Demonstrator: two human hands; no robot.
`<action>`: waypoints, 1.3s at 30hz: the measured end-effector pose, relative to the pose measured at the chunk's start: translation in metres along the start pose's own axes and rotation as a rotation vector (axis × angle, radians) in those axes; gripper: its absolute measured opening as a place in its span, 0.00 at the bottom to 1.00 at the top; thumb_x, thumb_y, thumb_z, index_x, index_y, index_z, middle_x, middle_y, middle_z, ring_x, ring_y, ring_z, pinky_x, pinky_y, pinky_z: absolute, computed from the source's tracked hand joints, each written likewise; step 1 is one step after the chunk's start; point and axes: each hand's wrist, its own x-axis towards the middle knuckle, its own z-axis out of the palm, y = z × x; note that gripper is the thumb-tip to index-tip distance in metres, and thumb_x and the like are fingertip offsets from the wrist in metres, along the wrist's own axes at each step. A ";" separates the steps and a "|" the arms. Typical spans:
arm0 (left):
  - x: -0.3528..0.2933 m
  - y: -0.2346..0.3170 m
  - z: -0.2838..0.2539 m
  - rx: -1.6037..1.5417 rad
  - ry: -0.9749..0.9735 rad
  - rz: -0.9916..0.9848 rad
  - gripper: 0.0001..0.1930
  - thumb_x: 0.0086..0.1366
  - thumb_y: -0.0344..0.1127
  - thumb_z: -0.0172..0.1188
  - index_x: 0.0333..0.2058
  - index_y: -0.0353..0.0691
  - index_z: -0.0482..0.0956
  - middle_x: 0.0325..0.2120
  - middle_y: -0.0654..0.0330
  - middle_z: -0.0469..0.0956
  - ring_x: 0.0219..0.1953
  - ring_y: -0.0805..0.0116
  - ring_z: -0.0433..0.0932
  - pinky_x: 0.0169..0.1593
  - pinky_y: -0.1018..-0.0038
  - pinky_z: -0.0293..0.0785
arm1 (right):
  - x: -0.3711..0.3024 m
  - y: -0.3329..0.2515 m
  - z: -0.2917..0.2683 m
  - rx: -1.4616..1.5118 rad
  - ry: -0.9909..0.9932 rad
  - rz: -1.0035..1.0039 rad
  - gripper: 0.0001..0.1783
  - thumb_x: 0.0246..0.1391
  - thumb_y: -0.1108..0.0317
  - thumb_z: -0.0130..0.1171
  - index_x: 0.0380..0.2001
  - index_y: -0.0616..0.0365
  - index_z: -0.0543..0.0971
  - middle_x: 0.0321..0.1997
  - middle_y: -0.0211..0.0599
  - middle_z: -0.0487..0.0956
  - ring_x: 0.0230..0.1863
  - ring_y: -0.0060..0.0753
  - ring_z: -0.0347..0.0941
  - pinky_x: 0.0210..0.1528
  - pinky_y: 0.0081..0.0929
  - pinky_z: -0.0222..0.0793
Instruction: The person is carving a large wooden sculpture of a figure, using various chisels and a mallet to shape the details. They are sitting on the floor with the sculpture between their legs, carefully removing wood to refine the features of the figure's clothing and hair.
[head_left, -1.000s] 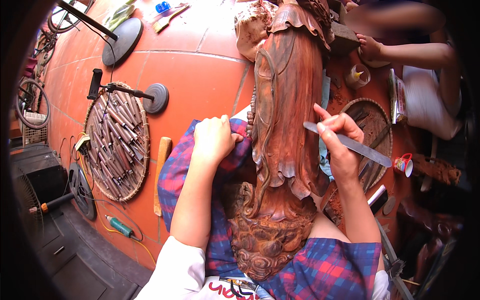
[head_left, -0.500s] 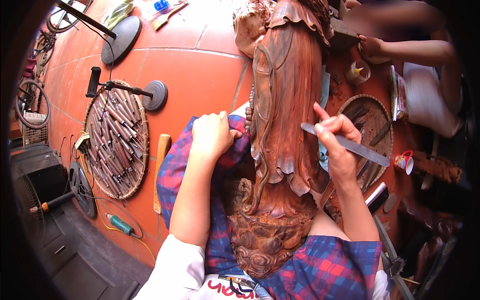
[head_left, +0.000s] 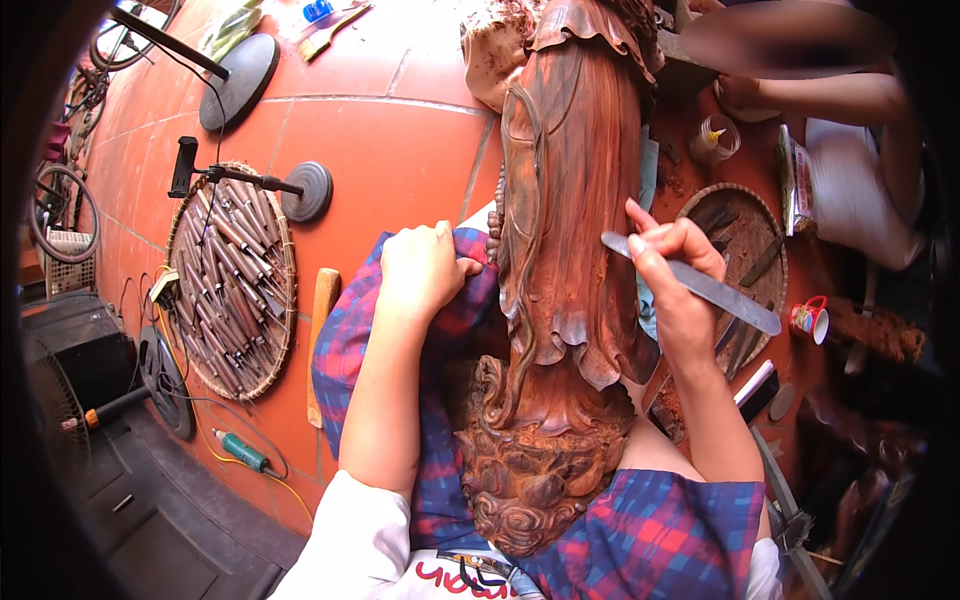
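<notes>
A dark reddish-brown carved wooden statue [head_left: 585, 190] lies lengthwise before me, its scroll-carved base [head_left: 545, 470] between my thighs. My right hand [head_left: 682, 290] is closed around a flat grey metal scraper [head_left: 725, 298] with rounded ends. The scraper's tip lies over the statue's smooth robe folds, and whether it touches the wood is hard to tell. My left hand [head_left: 425, 268] rests on my knee in plaid shorts [head_left: 345, 345], left of the statue. Its fingers are curled with their tips hidden, and the thumb points towards the carving.
On the left stand a round basket of wooden-handled chisels [head_left: 235, 300], a wooden mallet [head_left: 322, 345], a phone stand [head_left: 308, 192] and a green power tool [head_left: 243, 452]. To the right lie a tool basket [head_left: 775, 225] and a red cup [head_left: 810, 322]. Another person's arm [head_left: 830, 98] reaches in.
My right hand and the scraper's tip have shifted slightly up along the statue. My left hand stays on my knee.
</notes>
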 end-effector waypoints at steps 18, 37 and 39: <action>0.002 -0.001 -0.003 0.016 -0.024 0.012 0.28 0.48 0.57 0.65 0.36 0.36 0.76 0.27 0.48 0.80 0.34 0.51 0.80 0.38 0.60 0.74 | -0.020 -0.026 -0.013 -0.067 -0.113 0.119 0.14 0.48 0.81 0.58 0.14 0.58 0.69 0.17 0.24 0.67 0.24 0.13 0.65 0.62 0.48 0.62; 0.000 -0.008 -0.003 0.047 -0.057 0.009 0.28 0.50 0.57 0.65 0.40 0.39 0.77 0.29 0.47 0.80 0.36 0.50 0.80 0.40 0.59 0.75 | -0.083 0.102 -0.169 -0.109 0.238 0.957 0.11 0.58 0.66 0.56 0.25 0.59 0.70 0.23 0.42 0.79 0.11 0.17 0.64 0.10 0.16 0.55; -0.001 -0.006 -0.003 0.056 -0.017 0.034 0.28 0.50 0.56 0.65 0.40 0.39 0.77 0.29 0.47 0.80 0.36 0.51 0.80 0.40 0.60 0.75 | -0.090 0.114 -0.175 -0.096 0.233 0.941 0.11 0.58 0.65 0.56 0.26 0.61 0.73 0.23 0.42 0.79 0.10 0.18 0.63 0.09 0.18 0.54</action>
